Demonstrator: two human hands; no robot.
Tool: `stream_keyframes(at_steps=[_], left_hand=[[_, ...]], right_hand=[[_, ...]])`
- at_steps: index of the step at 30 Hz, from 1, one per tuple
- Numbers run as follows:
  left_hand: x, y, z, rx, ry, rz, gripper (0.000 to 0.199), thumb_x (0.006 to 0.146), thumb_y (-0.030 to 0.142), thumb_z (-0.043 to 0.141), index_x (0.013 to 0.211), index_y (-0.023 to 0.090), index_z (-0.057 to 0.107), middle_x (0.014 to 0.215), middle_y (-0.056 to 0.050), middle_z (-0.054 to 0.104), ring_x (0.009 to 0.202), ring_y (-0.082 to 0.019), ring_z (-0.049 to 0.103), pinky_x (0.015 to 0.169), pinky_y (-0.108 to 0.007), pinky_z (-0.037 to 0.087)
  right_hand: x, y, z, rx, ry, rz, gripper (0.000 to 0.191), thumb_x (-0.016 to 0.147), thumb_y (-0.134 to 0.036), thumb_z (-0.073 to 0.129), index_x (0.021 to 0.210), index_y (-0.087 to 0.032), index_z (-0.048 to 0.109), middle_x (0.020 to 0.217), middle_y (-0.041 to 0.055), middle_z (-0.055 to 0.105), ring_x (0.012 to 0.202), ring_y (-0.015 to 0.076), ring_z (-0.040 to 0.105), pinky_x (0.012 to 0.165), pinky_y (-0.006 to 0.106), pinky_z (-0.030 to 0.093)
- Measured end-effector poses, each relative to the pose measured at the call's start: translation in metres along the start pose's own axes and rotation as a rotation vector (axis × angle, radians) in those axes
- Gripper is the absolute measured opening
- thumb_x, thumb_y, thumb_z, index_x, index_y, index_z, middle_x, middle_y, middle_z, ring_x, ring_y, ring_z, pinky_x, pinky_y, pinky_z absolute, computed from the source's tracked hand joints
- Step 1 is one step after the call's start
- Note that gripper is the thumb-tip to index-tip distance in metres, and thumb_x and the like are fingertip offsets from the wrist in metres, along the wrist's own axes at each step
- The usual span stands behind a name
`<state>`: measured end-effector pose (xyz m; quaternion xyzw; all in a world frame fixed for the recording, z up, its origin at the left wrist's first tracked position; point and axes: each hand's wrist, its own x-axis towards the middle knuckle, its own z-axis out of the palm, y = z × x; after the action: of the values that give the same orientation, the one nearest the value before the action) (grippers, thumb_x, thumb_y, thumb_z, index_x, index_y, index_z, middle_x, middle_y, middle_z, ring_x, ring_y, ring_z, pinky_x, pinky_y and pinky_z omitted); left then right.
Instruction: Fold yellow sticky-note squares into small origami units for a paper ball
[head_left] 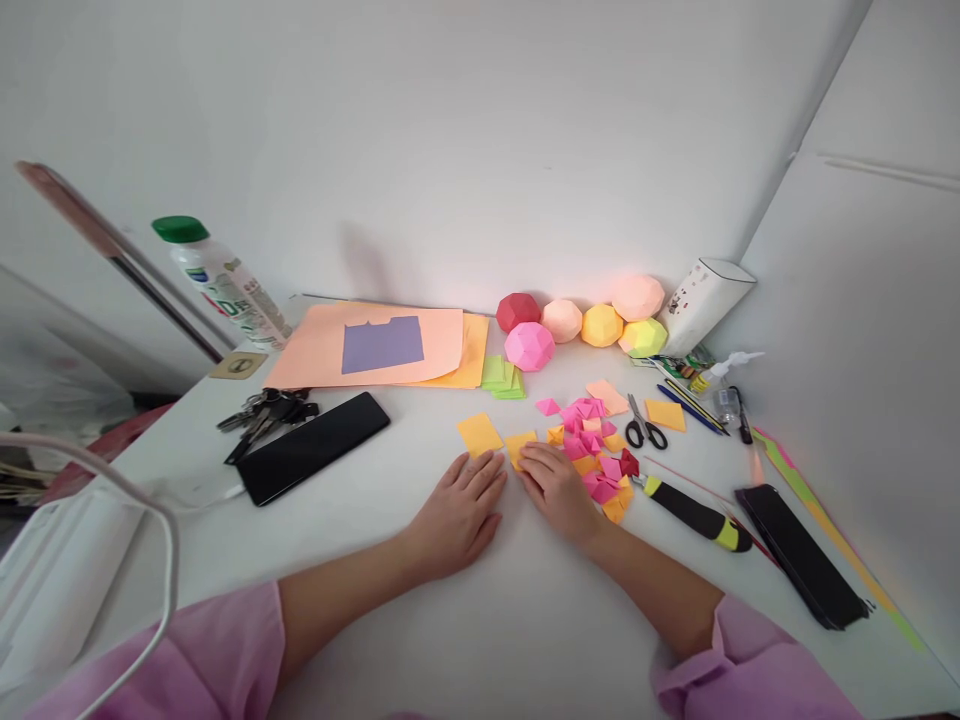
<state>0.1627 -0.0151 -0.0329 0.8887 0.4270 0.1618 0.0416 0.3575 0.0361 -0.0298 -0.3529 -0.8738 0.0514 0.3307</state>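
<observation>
My left hand (459,515) lies flat on the white table, its fingertips at the lower edge of a square of orange paper (480,435). Beside it, my right hand (556,490) rests with fingers stretched over a second orange paper piece (517,448), partly covering it. Right of that hand sits a heap of small folded paper pieces (589,430) in pink, orange and red. A green stack of paper squares (504,378) lies just beyond the orange squares.
Faceted paper balls (529,346) line the wall. Scissors (645,425), a cutter knife (694,513) and a black case (801,555) lie right. Large paper sheets (315,345), a phone (313,448), keys (266,412) and a bottle (232,290) stand or lie left.
</observation>
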Motion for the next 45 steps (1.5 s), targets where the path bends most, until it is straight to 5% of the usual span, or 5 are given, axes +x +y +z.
stream_keyframes(at_steps=[7, 12, 18, 31, 45], left_hand=[[-0.002, 0.003, -0.007, -0.397, 0.293, -0.041, 0.028, 0.090, 0.022, 0.041, 0.093, 0.015, 0.067, 0.093, -0.014, 0.068, 0.091, -0.023, 0.061, 0.086, -0.042, 0.047], [0.000, 0.013, -0.019, -1.184, 0.008, -0.365, 0.045, 0.093, 0.045, 0.035, 0.116, 0.015, 0.059, 0.098, -0.013, 0.066, 0.084, -0.021, 0.063, 0.068, -0.034, 0.053], [0.013, 0.006, -0.022, -1.799, -0.049, -0.539, 0.042, 0.086, 0.047, 0.052, 0.109, 0.014, 0.061, 0.106, -0.013, 0.067, 0.099, -0.023, 0.062, 0.092, -0.042, 0.046], [0.012, 0.003, -0.022, -1.739, -0.147, -0.586, 0.039, 0.084, 0.052, 0.053, 0.090, 0.013, 0.056, 0.050, 0.000, 0.060, 0.038, -0.011, 0.052, 0.040, -0.021, 0.040], [0.013, 0.003, -0.022, -1.642, -0.176, -0.528, 0.041, 0.084, 0.054, 0.050, 0.083, 0.014, 0.057, 0.043, 0.005, 0.050, 0.035, -0.009, 0.046, 0.038, -0.020, 0.035]], right_hand=[[-0.003, -0.007, -0.002, 0.280, 0.096, 0.170, 0.019, 0.088, -0.018, 0.051, 0.101, -0.017, 0.065, 0.091, 0.0096, 0.070, 0.087, 0.0206, 0.066, 0.079, 0.038, 0.057], [-0.003, -0.024, -0.010, 0.563, 0.191, 0.462, 0.019, 0.085, -0.025, 0.057, 0.100, -0.017, 0.065, 0.095, 0.0098, 0.070, 0.087, 0.0200, 0.068, 0.074, 0.032, 0.060], [-0.003, -0.031, -0.011, 0.467, 0.006, -0.087, 0.028, 0.087, -0.022, 0.054, 0.114, -0.019, 0.058, 0.108, 0.0101, 0.067, 0.108, 0.0216, 0.060, 0.091, 0.040, 0.053], [-0.003, -0.026, -0.013, 0.415, -0.094, -0.109, 0.039, 0.085, -0.036, 0.053, 0.120, -0.018, 0.049, 0.145, 0.0176, 0.028, 0.129, 0.0284, 0.039, 0.099, 0.046, 0.043], [-0.004, -0.022, -0.008, 0.456, 0.017, -0.166, 0.036, 0.088, -0.034, 0.054, 0.122, -0.021, 0.051, 0.115, 0.0136, 0.058, 0.107, 0.0230, 0.058, 0.089, 0.037, 0.052]])
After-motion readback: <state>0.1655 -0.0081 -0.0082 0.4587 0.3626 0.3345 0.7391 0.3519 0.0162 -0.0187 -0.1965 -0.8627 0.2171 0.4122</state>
